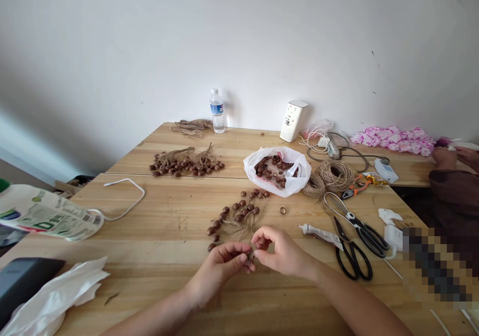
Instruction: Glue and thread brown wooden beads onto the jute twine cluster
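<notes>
My left hand (pixel 228 266) is closed in a pinch, holding what looks like a small brown nut (pixel 250 256), mostly covered by the fingers. Right beside it, the thumb and fingertips of my right hand (pixel 279 251) are pinched together at the same small piece; what they grip is too small to make out. Just beyond my hands lies a loose fan of round brown nuts (pixel 235 206) with thin twine ends (pixel 239 231) running toward me. A white plastic bag (pixel 277 190) behind them stands open, with more nuts and shell pieces inside.
Bundles of strung nuts (pixel 187 164) lie back left, near a water bottle (pixel 217 114). To the right are twine balls (pixel 337 174), pliers (pixel 355 187), two black-handled scissors (pixel 354 258) and a glue tube (pixel 322 234). Another person's hand (pixel 445 157) is at far right.
</notes>
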### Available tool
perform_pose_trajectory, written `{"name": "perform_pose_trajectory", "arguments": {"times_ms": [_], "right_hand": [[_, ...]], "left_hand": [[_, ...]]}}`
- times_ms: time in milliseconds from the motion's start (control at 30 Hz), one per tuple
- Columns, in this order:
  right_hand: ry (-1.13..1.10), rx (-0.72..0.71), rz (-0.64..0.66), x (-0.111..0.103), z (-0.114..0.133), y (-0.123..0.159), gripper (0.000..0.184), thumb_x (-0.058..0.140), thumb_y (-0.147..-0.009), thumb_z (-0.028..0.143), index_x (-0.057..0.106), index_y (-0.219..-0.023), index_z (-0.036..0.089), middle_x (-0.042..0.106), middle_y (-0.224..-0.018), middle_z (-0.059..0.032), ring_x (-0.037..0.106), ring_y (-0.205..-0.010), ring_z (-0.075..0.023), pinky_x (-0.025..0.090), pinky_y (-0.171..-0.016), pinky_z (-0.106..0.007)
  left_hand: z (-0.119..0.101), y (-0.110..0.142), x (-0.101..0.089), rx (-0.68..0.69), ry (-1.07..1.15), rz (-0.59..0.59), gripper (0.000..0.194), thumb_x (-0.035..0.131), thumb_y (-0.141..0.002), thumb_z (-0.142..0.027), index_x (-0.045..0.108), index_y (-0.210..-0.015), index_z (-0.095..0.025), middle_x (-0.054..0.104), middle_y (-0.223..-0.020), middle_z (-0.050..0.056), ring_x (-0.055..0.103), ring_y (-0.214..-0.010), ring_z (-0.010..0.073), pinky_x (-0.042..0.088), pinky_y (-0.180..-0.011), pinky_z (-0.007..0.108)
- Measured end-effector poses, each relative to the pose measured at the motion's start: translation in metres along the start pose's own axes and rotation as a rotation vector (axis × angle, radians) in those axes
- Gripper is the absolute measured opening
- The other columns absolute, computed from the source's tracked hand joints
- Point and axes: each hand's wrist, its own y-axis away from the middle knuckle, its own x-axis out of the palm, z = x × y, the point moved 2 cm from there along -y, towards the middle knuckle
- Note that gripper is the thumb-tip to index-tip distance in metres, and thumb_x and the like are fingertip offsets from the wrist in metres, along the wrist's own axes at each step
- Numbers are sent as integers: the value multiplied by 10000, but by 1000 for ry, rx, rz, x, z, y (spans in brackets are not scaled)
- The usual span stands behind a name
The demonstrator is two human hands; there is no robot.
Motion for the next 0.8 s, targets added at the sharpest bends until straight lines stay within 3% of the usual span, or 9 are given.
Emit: {"name": "perform_pose_trajectory", "arguments": {"times_ms": [800], "right_hand": [[26,91,-11,2,-6,2,183,575,-713,161,565,-895,174,607,-832,-11,563,-744,-131,446,-647,-228]], "left_hand": [[1,0,-4,46,-202,38,180,680,-768,-266,716,-905,-156,731,-774,70,641,-759,200,477,-792,354]]}}
